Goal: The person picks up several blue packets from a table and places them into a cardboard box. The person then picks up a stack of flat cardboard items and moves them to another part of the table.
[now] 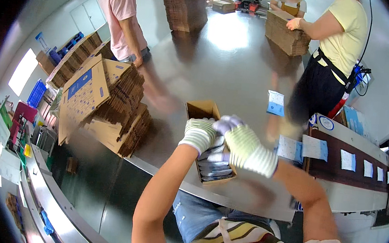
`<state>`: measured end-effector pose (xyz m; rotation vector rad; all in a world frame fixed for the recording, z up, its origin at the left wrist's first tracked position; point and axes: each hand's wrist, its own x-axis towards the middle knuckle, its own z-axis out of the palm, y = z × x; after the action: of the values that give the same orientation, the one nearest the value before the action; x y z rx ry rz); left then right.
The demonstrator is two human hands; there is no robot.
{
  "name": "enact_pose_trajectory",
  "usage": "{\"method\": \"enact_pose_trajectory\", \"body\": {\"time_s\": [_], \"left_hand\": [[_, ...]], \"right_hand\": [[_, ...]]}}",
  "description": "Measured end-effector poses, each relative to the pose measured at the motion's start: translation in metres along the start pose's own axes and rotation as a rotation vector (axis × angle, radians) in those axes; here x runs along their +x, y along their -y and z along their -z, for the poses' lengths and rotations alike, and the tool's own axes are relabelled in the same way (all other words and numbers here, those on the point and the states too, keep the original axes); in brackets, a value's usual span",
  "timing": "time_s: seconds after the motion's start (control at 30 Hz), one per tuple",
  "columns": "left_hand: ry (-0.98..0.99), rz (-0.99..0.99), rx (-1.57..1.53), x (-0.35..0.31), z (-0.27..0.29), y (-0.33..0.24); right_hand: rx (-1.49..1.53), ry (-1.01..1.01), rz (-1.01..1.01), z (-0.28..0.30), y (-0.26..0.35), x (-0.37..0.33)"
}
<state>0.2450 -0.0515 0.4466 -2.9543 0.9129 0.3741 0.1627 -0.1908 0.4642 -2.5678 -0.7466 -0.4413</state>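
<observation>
An open box (pixel 204 109) sat at the table's (pixel 250 71) near edge, about midway along it, with its long sides running away from that edge. Packets (pixel 214 170) filled its near part in a row; bare cardboard showed inside its far end. The left hand (pixel 199 133), in a striped glove (pixel 194 141), lay over the box's left side, its fingers bent toward the middle. The right hand (pixel 244 143), gloved alike, reached over the right side, its fingers curled close together near the left fingertips. The right hand was blurred, and I could not tell whether either hand gripped a packet.

A loose packet (pixel 276 103) lay near the table's right edge, farther off than the box. Another (pixel 288 148) lay nearer, by the end of a dark belt (pixel 333 173), where more packets stood spaced in a line.

A tall stack of flat cartons (pixel 117 101) leaned at the table's left edge, toward the near left corner. A second stack (pixel 184 12) rose near the far left corner. By the right edge, toward the far end, a co-worker's hand (pixel 294 23) touched a third stack (pixel 286 34).
</observation>
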Motion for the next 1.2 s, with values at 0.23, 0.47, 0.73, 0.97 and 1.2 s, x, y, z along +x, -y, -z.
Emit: {"method": "enact_pose_trajectory", "body": {"time_s": [0.23, 0.47, 0.73, 0.97, 1.2], "left_hand": [[0.384, -0.233, 0.116, 0.03, -0.004, 0.026], [0.366, -0.057, -0.019, -0.012, 0.011, -0.016], [-0.083, -0.097, 0.157, -0.05, -0.024, -0.029], [-0.071, -0.073, 0.181, -0.048, -0.026, -0.028], [-0.045, -0.038, 0.101, -0.053, -0.019, -0.028]], "right_hand": [[-0.131, 0.332, 0.184, -0.038, 0.051, -0.056], [-0.115, 0.053, 0.308, -0.045, 0.039, -0.06], [0.301, -0.198, 0.303, 0.008, 0.003, -0.084], [-0.194, 0.455, -0.54, 0.098, -0.182, -0.132], [-0.153, 0.755, -0.654, 0.13, -0.242, -0.127]]}}
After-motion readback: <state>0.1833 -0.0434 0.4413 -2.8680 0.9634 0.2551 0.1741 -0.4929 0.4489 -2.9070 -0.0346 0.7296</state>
